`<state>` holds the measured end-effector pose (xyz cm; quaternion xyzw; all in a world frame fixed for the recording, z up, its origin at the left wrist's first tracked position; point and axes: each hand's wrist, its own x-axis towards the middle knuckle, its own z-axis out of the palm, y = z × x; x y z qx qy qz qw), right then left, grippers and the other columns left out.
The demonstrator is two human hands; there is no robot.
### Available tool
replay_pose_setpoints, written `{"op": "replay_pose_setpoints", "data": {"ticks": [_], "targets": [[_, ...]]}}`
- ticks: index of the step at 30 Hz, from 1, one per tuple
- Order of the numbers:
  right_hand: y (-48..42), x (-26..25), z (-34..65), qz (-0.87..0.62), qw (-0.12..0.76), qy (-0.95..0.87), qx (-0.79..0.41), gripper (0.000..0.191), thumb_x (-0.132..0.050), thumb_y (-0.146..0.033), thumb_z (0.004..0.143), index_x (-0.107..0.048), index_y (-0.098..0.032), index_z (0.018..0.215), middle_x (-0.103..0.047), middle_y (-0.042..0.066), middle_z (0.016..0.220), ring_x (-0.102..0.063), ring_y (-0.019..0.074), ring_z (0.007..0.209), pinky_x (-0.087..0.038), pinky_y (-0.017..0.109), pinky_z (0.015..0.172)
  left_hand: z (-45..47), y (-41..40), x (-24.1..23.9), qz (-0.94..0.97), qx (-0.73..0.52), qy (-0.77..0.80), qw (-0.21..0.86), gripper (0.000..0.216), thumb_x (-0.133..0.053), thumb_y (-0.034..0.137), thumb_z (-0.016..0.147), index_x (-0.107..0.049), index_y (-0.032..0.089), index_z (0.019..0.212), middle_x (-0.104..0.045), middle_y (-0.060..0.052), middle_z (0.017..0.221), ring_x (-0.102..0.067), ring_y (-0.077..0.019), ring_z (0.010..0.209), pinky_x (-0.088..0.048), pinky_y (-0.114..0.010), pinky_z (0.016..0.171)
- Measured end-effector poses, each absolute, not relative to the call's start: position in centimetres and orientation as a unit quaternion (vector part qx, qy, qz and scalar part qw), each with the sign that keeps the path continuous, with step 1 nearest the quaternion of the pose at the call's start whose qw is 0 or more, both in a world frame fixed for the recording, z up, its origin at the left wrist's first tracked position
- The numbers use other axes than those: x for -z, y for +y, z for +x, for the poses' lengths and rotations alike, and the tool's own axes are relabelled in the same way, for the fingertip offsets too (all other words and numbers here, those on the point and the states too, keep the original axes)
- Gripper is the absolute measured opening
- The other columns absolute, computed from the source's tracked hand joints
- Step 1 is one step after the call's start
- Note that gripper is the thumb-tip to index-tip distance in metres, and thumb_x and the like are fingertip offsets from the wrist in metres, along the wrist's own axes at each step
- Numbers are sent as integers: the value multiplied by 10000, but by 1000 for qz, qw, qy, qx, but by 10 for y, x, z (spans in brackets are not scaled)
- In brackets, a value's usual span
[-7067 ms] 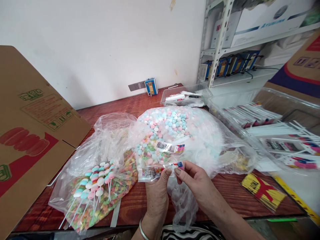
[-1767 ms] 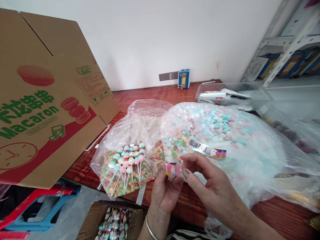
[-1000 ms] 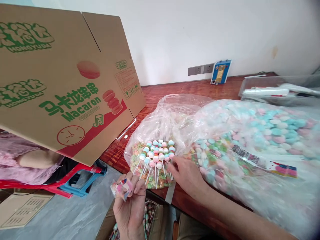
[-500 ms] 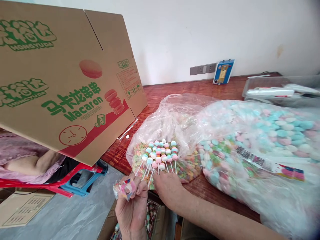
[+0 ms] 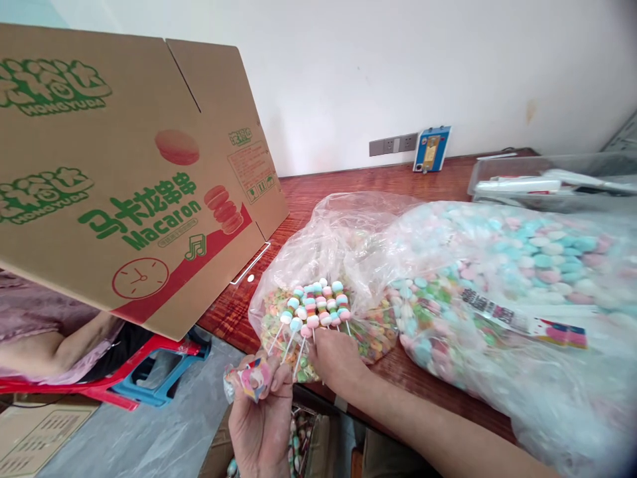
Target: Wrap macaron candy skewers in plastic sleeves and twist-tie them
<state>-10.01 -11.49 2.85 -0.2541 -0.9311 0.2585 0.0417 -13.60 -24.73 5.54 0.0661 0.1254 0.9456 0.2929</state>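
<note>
Several candy skewers [image 5: 312,307], pastel pink, blue and white balls with coloured rings between them on white sticks, lie side by side over a clear bag of small ring candies [image 5: 379,335]. My right hand [image 5: 337,362] is closed at their lower ends, around a stick; its fingertips are mostly hidden. Just left of it, palm up, my left hand [image 5: 261,415] has its fingers curled around a clear printed wrapper [image 5: 251,380], which sticks out crumpled at the left. A few skewer sticks reach down close to its fingertips.
A large cardboard box [image 5: 134,172] stands at the left. Right of the skewers bulges a big bag of pastel candies [image 5: 557,259], a printed wrapper on it. Behind are a plastic bin [image 5: 478,179] and a blue device [image 5: 432,149]. Below, an open carton [image 5: 318,445] holds more skewers. Another person's arm [image 5: 74,342] shows.
My right hand has moved up the sticks, nearer to the candy balls, covering some lower ends. My left hand keeps the wrapper almost in place. The view has shifted slightly.
</note>
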Motion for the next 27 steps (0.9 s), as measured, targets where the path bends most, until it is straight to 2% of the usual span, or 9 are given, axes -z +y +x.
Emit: {"op": "replay_pose_setpoints", "data": {"ticks": [4,7,11,14,18,22,25,27], "targets": [[-106,-31,-91,-282,89,-896,-331,200,-471,-188,884,-639,-138,789,-714,93,762,-660,195,716,-417,257,594,-138,-248,-54,59,-943,126,301,208,-699,181,810,-499,173,757,-485,51,673,-484,-65,589,-414,-233,568],[-99,-42,-76,-276,114,-876,-379,226,-441,-189,888,-569,-163,704,-652,28,670,-592,146,645,-378,228,555,-137,-244,-54,45,-944,137,296,219,-711,179,800,-500,170,743,-486,51,681,-473,-61,575,-410,-232,561],[-88,-58,-35,-225,148,-866,-420,237,-446,-220,902,-480,-201,668,-566,-31,637,-529,129,622,-365,230,560,-133,-235,-55,36,-943,145,297,228,-722,175,792,-503,169,730,-497,50,700,-471,-58,582,-400,-225,558],[-76,-61,7,-188,183,-845,-465,250,-432,-266,926,-481,-221,685,-540,-19,637,-511,163,617,-375,275,565,-130,-225,-55,43,-938,154,307,198,-717,156,795,-524,169,754,-495,51,697,-468,-54,580,-398,-221,562],[-60,-57,38,-209,184,-842,-462,284,-410,-301,930,-491,-246,664,-551,12,634,-514,212,604,-389,331,555,-129,-209,-56,42,-935,147,321,204,-739,141,767,-536,163,764,-508,46,715,-469,-50,585,-392,-210,552],[-61,-56,1,-252,173,-825,-475,268,-438,-283,908,-455,-231,645,-528,-9,615,-519,187,609,-379,290,540,-125,-195,-59,52,-927,156,337,193,-733,161,779,-541,165,753,-492,43,704,-467,-54,590,-390,-206,555],[-67,-55,-48,-277,139,-834,-457,243,-473,-201,864,-511,-194,624,-567,-9,604,-532,150,603,-347,245,541,-124,-192,-60,66,-921,167,346,168,-716,193,802,-553,174,766,-477,41,694,-464,-62,600,-389,-207,561],[-70,-53,-66,-279,133,-838,-449,247,-519,-219,852,-542,-181,609,-599,3,605,-537,144,598,-321,241,545,-126,-195,-59,67,-920,169,346,163,-712,206,807,-554,177,780,-481,39,711,-453,-60,602,-387,-207,564]]}}
